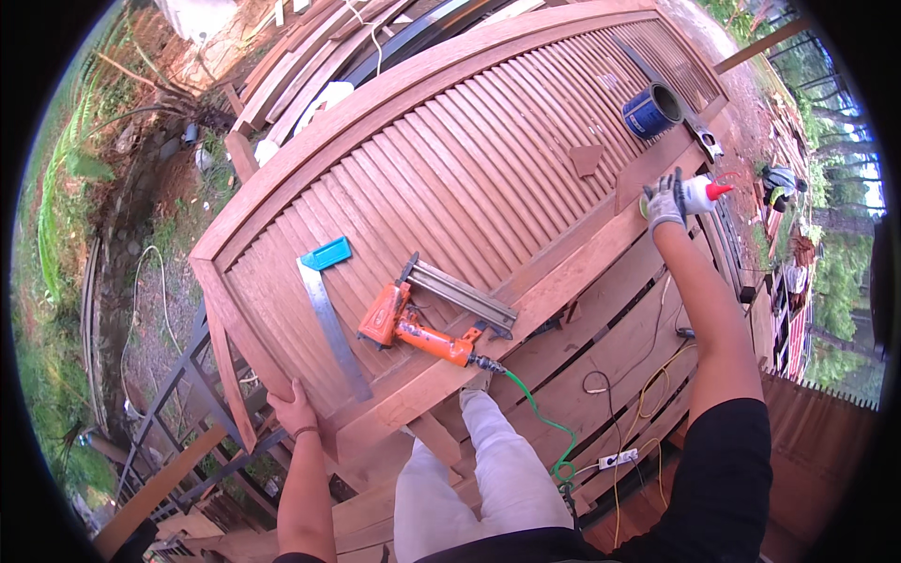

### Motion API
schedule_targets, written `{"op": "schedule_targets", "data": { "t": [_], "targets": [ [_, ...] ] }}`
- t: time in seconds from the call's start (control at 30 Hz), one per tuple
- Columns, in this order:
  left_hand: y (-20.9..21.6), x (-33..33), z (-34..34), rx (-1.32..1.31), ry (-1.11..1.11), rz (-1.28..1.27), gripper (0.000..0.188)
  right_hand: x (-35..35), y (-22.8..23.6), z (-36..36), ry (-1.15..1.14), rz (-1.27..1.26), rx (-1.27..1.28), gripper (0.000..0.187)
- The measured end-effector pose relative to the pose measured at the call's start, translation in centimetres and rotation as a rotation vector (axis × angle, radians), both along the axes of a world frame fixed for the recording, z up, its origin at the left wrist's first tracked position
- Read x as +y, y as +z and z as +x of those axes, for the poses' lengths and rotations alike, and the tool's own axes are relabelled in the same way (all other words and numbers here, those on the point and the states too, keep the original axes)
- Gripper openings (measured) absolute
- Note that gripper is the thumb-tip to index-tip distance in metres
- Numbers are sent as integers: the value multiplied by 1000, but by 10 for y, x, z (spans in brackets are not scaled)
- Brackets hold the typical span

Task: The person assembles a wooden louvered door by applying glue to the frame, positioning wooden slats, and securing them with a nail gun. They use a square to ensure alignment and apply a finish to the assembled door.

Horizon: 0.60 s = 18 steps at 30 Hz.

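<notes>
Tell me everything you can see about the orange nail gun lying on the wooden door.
The orange nail gun lies on its side on the slatted wooden door, near the lower rail. It has an orange body and handle, which look like painted metal or plastic, and a long grey metal magazine pointing right. A green hose joins the handle end and runs down toward the floor. Neither hand touches it. A metal square with a teal handle lies just left of it.
</notes>
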<state>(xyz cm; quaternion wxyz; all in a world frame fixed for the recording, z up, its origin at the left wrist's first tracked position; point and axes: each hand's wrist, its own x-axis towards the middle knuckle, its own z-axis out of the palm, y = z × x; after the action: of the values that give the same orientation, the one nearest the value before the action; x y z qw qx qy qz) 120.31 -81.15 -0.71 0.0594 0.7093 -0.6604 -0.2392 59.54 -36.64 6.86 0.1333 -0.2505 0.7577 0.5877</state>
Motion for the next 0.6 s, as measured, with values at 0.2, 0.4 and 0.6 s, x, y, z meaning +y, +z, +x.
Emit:
{"op": "schedule_targets", "data": {
  "t": [0.2,0.4,0.6],
  "targets": [
    [6,-16,-31,-31,-70,57,78,105,-19,-67,-173,-150,53,25],
    [6,-54,-35,19,12,41,78,-25,107,35,-182,-814,-125,75],
    [11,-54,-48,44,19,91,72,-132,167,99,-411,-2087,-774,72]
  ]
}}
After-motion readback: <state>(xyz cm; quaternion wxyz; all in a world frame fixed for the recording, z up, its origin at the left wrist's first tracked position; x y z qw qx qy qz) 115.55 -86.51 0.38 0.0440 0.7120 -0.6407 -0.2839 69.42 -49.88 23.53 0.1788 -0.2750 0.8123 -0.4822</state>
